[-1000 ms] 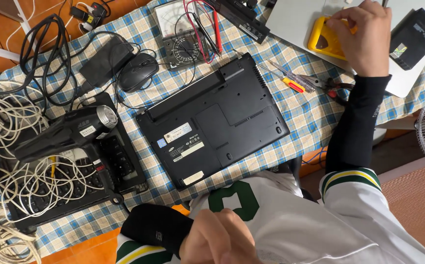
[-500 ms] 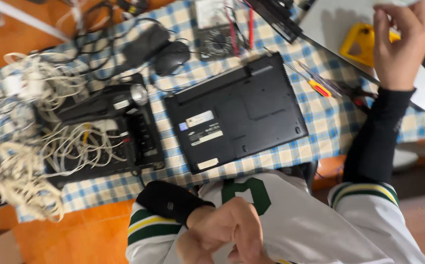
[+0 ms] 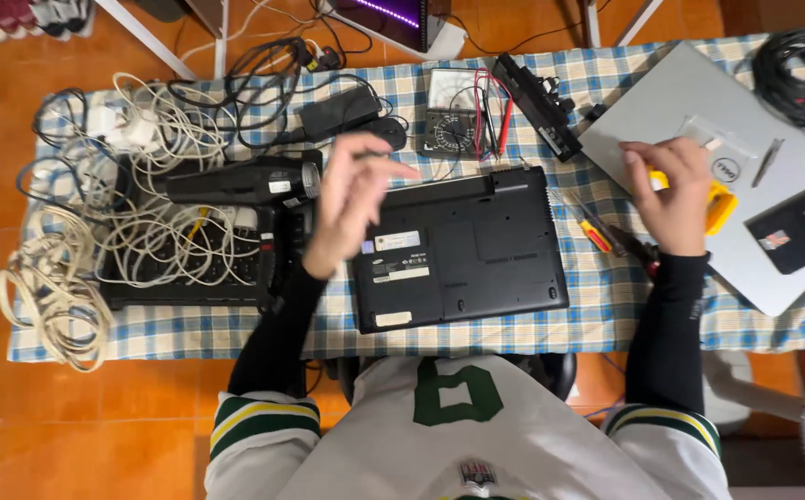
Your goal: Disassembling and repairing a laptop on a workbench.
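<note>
A black laptop (image 3: 462,250) lies bottom side up on the blue checked tablecloth (image 3: 606,306), right in front of me. My left hand (image 3: 351,199) hovers blurred over the laptop's left edge, fingers apart and empty. My right hand (image 3: 671,190) rests on a yellow tool case (image 3: 719,206) that lies on a closed silver laptop (image 3: 698,111) at the right; the fingers curl over the case. A red and yellow screwdriver (image 3: 595,233) lies between the two laptops.
A black heat gun (image 3: 236,181) and tangled white cables (image 3: 143,222) fill the left side. A multimeter (image 3: 449,125), a black battery bar (image 3: 541,106) and a mouse (image 3: 386,131) lie at the back. A small black drive (image 3: 796,231) sits on the silver laptop.
My left hand has risen from my lap and now sits over the laptop's left edge. My right hand has come down onto the yellow case. The view has swung to face the table squarely.
</note>
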